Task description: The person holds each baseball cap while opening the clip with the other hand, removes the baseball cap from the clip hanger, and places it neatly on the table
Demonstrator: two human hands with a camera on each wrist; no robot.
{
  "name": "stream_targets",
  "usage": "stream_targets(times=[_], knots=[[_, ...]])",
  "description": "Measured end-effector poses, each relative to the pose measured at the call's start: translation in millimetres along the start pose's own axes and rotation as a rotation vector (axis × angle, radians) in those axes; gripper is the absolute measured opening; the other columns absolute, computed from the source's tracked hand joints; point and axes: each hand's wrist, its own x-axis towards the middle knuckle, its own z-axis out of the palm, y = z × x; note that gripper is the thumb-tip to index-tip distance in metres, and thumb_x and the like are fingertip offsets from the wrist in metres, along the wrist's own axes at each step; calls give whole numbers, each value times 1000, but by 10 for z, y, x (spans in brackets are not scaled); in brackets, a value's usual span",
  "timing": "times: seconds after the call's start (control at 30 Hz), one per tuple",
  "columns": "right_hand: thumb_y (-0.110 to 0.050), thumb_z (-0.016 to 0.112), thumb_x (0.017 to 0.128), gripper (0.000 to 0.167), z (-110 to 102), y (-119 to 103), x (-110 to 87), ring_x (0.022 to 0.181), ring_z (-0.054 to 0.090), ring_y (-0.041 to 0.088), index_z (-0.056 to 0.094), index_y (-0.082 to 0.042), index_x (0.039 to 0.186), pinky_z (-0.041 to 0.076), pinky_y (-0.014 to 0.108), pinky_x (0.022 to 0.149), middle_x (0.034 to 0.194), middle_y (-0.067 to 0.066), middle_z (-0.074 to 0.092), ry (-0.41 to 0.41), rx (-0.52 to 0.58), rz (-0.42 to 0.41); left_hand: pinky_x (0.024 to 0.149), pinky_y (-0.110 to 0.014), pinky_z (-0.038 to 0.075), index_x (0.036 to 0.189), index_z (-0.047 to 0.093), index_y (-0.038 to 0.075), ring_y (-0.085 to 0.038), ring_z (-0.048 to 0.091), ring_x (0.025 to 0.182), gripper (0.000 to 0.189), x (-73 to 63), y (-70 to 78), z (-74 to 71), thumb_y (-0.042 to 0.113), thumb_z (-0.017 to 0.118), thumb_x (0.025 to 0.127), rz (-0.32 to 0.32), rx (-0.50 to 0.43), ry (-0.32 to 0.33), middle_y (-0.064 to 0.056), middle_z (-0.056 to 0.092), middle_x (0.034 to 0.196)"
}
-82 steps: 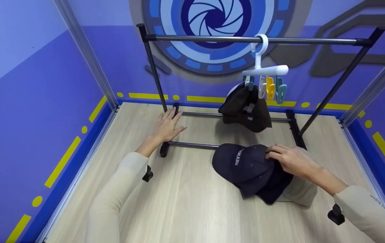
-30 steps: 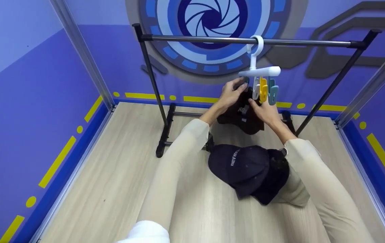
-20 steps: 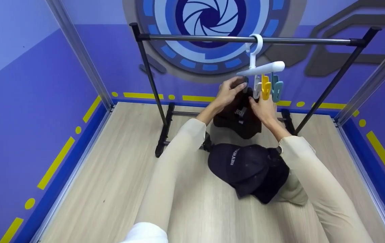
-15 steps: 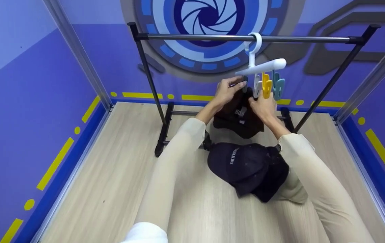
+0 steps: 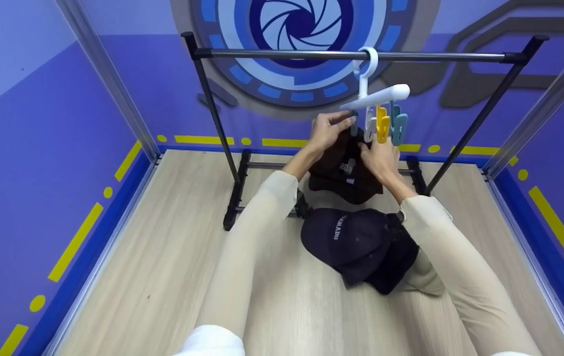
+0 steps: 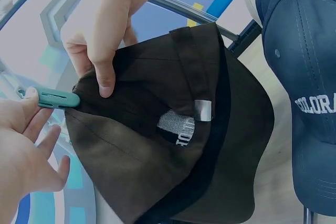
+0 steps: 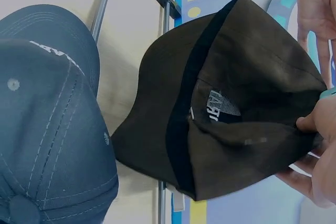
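Currently, the left hand (image 5: 325,131) pinches the clip (image 6: 60,99) at the crown of the brown cap (image 6: 131,156); the right hand (image 5: 382,159) grips the fabric just beside it. The cap is below the hanger (image 5: 375,97), brim downward.

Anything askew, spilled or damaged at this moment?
The white hanger looks askew: in the head view it slants against the rail, perhaps because the left hand pinches an end clip and the right hand holds the brown cap. No spill or damage shows.
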Motion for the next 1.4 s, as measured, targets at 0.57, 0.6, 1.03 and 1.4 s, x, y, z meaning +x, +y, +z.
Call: stream_targets(times=[0.57,0.6,1.03,1.4], knots=[[-2,57,98,24,96,172,-70,107,67,48,75,-6,114,51,62,92,117,23,73,-54,8,-196,103,-25,52,138,63,4,-21,65,127,42,-67,-86,-34,21,67,100,148,-41,-82,-13,68,136],[-2,58,98,24,97,180,-66,104,69,47,76,-6,113,52,61,90,115,22,74,-50,2,-210,105,-26,50,138,64,4,-21,64,128,42,-73,-93,-53,21,67,100,165,-24,-77,-13,68,136],[-11,64,99,25,160,237,-134,69,68,41,73,-14,122,51,53,55,98,16,76,22,-231,-521,121,-54,31,158,41,14,-30,35,153,63,-266,-278,-691,30,64,101,234,1012,-146,-12,41,163],[3,58,95,29,178,148,-198,84,71,43,74,-8,116,57,57,64,107,18,75,-58,-269,-552,129,-56,1,165,16,14,-35,1,161,77,-791,-699,-1537,40,56,105,173,1072,-213,-17,2,172]])
